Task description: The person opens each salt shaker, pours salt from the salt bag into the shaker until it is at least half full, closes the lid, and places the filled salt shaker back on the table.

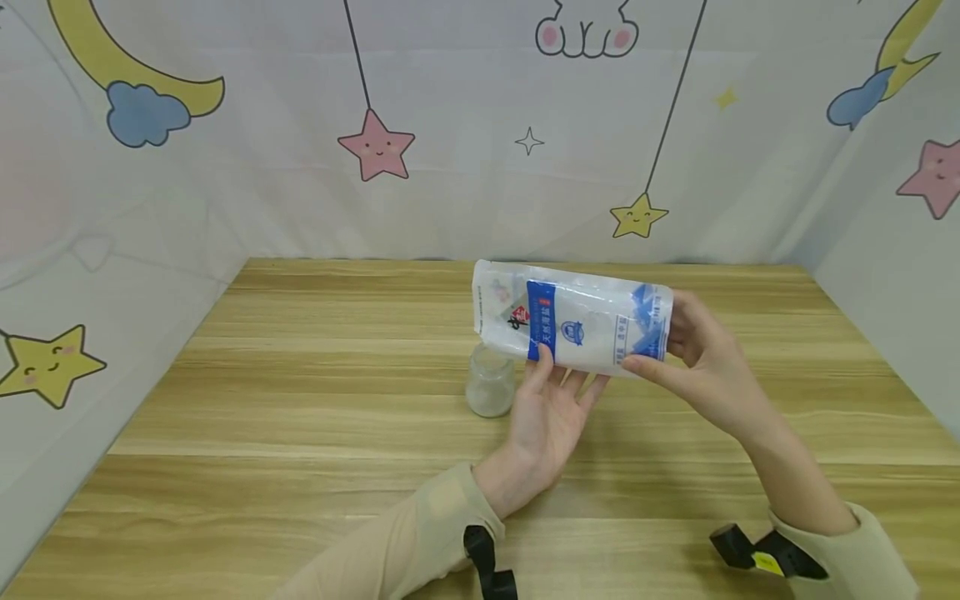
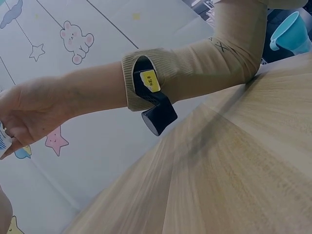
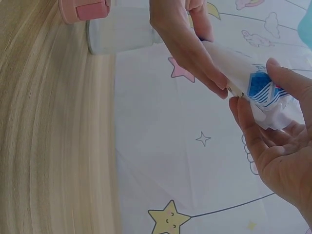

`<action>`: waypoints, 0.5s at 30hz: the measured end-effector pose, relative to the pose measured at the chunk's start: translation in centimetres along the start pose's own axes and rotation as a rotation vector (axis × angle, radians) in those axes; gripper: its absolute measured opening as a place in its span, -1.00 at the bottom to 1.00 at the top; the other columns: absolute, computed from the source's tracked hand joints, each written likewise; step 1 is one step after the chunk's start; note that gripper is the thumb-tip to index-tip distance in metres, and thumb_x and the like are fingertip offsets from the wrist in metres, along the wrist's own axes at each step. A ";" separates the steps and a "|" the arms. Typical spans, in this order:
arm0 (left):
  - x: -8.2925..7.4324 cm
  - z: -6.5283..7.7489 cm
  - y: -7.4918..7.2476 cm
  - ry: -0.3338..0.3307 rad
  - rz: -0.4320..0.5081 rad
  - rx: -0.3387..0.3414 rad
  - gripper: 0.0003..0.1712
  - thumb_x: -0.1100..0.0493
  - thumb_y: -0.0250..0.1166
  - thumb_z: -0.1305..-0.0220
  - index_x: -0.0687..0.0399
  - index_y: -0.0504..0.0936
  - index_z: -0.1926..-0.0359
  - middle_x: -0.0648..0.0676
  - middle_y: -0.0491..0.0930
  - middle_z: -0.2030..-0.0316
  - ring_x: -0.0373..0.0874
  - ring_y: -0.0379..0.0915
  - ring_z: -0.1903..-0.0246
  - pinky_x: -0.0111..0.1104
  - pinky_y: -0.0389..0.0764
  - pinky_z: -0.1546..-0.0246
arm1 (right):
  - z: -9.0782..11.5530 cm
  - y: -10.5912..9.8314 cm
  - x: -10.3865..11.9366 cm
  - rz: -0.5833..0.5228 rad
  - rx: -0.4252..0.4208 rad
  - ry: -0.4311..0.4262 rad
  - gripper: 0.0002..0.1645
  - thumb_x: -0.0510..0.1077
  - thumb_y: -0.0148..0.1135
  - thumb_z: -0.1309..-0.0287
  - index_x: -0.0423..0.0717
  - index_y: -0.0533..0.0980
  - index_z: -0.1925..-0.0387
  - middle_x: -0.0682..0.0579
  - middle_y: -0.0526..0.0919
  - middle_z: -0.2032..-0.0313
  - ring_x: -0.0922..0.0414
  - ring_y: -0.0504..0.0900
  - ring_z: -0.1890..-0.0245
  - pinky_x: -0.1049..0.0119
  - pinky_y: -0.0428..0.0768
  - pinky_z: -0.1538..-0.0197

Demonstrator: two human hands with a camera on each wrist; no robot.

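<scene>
Tan sleeves (image 1: 420, 533) and the black wrist cameras (image 1: 731, 546) worn on them are lying nearest the head camera, and beyond them both bare hands are holding a white-and-blue salt pouch (image 1: 592, 321) on its side above the wooden table (image 1: 300, 400). From below, the left hand (image 1: 551, 425) is cradling the pouch with its palm turned up, its thumb resting on the printed front and its long fingers reaching behind the lower edge. At the other end, the right hand (image 1: 708, 358) is gripping the pouch between thumb and fingers. Just beside the left hand a small glass jar (image 1: 490, 387) is standing upright, the pouch's far end overlapping its rim in the head view; whether that end is hanging directly over the mouth, or is even open, I cannot tell. Off to one side, a pink item (image 3: 85, 9) is showing only partly in the right wrist view. If that end is open, the likeliest trouble is a spill: a hard squeeze by the left thumb, or a sudden dip of the unsupported end, could be sending contents past the narrow mouth. Smooth-looking film could be slipping from the light left hold, and a low swing could be knocking the jar over.
</scene>
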State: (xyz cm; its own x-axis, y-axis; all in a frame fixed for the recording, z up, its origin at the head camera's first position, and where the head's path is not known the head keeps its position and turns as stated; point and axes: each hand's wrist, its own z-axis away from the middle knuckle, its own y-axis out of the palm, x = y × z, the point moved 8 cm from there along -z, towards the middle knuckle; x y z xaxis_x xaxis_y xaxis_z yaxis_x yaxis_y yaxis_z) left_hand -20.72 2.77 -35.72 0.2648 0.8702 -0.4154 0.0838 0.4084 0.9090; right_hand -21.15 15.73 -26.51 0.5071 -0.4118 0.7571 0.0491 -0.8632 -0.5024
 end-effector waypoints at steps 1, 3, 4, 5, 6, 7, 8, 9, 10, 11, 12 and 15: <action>0.0 0.0 0.0 0.000 0.003 -0.003 -0.50 -0.05 -0.15 -0.50 -0.28 0.07 -0.39 0.01 0.31 -0.36 -0.06 0.28 -0.35 -0.19 0.38 -0.36 | 0.0 0.0 0.0 -0.001 0.001 -0.001 -0.26 -0.43 0.36 0.01 -0.20 0.29 -0.22 0.33 0.59 0.09 0.33 0.62 0.17 0.57 0.62 0.09; 0.0 0.0 -0.1 -0.001 0.008 -0.005 -0.51 -0.05 -0.15 -0.50 -0.29 0.07 -0.39 0.01 0.31 -0.36 -0.06 0.28 -0.35 -0.19 0.39 -0.35 | 0.0 0.0 0.0 -0.002 0.001 -0.003 -0.26 -0.43 0.36 0.01 -0.20 0.29 -0.22 0.33 0.59 0.10 0.34 0.62 0.17 0.57 0.62 0.09; 0.0 0.0 -0.1 -0.001 0.010 -0.005 -0.51 -0.05 -0.15 -0.50 -0.28 0.07 -0.39 0.02 0.31 -0.36 -0.05 0.28 -0.35 -0.19 0.39 -0.35 | 0.0 0.0 0.0 0.000 0.001 -0.006 -0.26 -0.43 0.36 0.01 -0.20 0.29 -0.22 0.33 0.58 0.10 0.34 0.62 0.17 0.58 0.62 0.08; 0.0 0.0 -0.1 -0.001 0.012 -0.005 -0.50 -0.05 -0.15 -0.50 -0.28 0.07 -0.39 0.02 0.31 -0.36 -0.05 0.27 -0.35 -0.19 0.39 -0.35 | 0.0 0.0 0.1 -0.001 0.002 -0.007 -0.27 -0.43 0.36 0.01 -0.20 0.29 -0.21 0.32 0.59 0.10 0.34 0.62 0.17 0.58 0.62 0.08; 0.0 0.0 0.0 -0.002 0.015 -0.004 -0.50 -0.06 -0.15 -0.50 -0.27 0.07 -0.39 0.02 0.31 -0.36 -0.04 0.27 -0.35 -0.19 0.39 -0.35 | 0.0 0.0 0.1 -0.003 0.002 -0.008 -0.27 -0.43 0.36 0.01 -0.21 0.29 -0.21 0.32 0.59 0.10 0.34 0.62 0.17 0.58 0.62 0.08; 0.0 0.0 0.0 -0.004 0.017 -0.002 -0.50 -0.06 -0.15 -0.50 -0.27 0.07 -0.39 0.02 0.31 -0.36 -0.04 0.26 -0.36 -0.20 0.39 -0.35 | 0.0 0.0 0.1 -0.004 0.002 -0.009 -0.27 -0.43 0.36 0.01 -0.21 0.29 -0.21 0.31 0.59 0.10 0.34 0.62 0.17 0.58 0.62 0.08; 0.0 0.0 0.0 -0.006 0.020 -0.001 -0.50 -0.06 -0.15 -0.50 -0.26 0.06 -0.39 0.02 0.30 -0.36 -0.04 0.26 -0.36 -0.20 0.39 -0.35 | 0.0 0.0 0.0 -0.005 0.002 -0.009 -0.26 -0.44 0.36 0.01 -0.21 0.29 -0.22 0.31 0.59 0.09 0.34 0.62 0.17 0.58 0.62 0.08; 0.0 0.0 0.0 -0.008 0.021 0.000 -0.50 -0.06 -0.15 -0.50 -0.26 0.06 -0.39 0.03 0.30 -0.36 -0.04 0.25 -0.36 -0.20 0.39 -0.35 | 0.0 0.0 0.0 -0.005 0.001 -0.010 -0.26 -0.44 0.36 0.01 -0.21 0.29 -0.22 0.31 0.59 0.09 0.34 0.62 0.17 0.58 0.62 0.08; 0.0 0.0 0.0 -0.009 0.024 0.002 -0.50 -0.06 -0.15 -0.50 -0.25 0.06 -0.39 0.03 0.30 -0.36 -0.03 0.25 -0.37 -0.21 0.39 -0.35 | 0.0 0.0 0.0 -0.005 0.000 -0.010 -0.26 -0.44 0.36 0.01 -0.21 0.29 -0.22 0.31 0.59 0.09 0.34 0.62 0.16 0.57 0.62 0.08; 0.0 0.0 0.0 -0.011 0.025 0.004 -0.50 -0.06 -0.15 -0.50 -0.25 0.06 -0.39 0.03 0.30 -0.36 -0.03 0.24 -0.37 -0.21 0.39 -0.35 | 0.0 0.0 0.0 -0.005 0.000 -0.010 -0.26 -0.44 0.35 0.01 -0.21 0.29 -0.22 0.31 0.59 0.09 0.34 0.62 0.16 0.57 0.62 0.08; 0.0 0.0 0.0 -0.012 0.025 0.006 -0.50 -0.05 -0.15 -0.50 -0.25 0.06 -0.40 0.03 0.30 -0.36 -0.03 0.24 -0.37 -0.21 0.39 -0.35 | 0.0 0.0 0.0 -0.006 -0.001 -0.010 -0.26 -0.44 0.35 0.01 -0.21 0.29 -0.22 0.31 0.59 0.09 0.34 0.62 0.16 0.57 0.62 0.07; 0.0 0.0 0.1 -0.011 0.027 0.010 -0.49 -0.05 -0.15 -0.50 -0.24 0.06 -0.40 0.03 0.30 -0.37 -0.03 0.24 -0.38 -0.21 0.39 -0.36 | 0.0 0.0 -0.1 -0.009 -0.004 -0.011 -0.26 -0.44 0.35 0.01 -0.21 0.29 -0.22 0.31 0.59 0.09 0.34 0.62 0.16 0.57 0.62 0.08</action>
State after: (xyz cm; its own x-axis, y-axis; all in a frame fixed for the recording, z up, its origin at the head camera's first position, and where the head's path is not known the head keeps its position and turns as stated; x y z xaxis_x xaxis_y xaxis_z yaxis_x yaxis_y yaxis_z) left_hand -20.69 2.78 -35.66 0.2779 0.8778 -0.3901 0.0860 0.3817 0.9203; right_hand -21.17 15.81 -26.56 0.5158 -0.4007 0.7572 0.0503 -0.8682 -0.4937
